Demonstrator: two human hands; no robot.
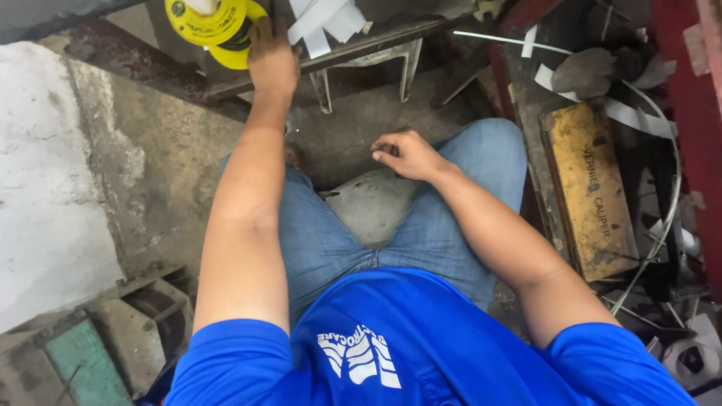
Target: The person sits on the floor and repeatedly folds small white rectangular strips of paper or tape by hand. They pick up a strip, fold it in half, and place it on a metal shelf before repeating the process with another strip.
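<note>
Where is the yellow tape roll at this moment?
In the head view, the yellow tape roll lies at the top left, on a rusty metal bar, touching the left hand.

Metal bench [376, 46] along the top edge, carrying a yellow tape roll [214, 22] at its left end and white strips [323, 19] just beside it. Concrete floor [113, 173] below, with a worn yellow case [590, 188] lying at right among white straps [632, 113] and scrap.
</note>
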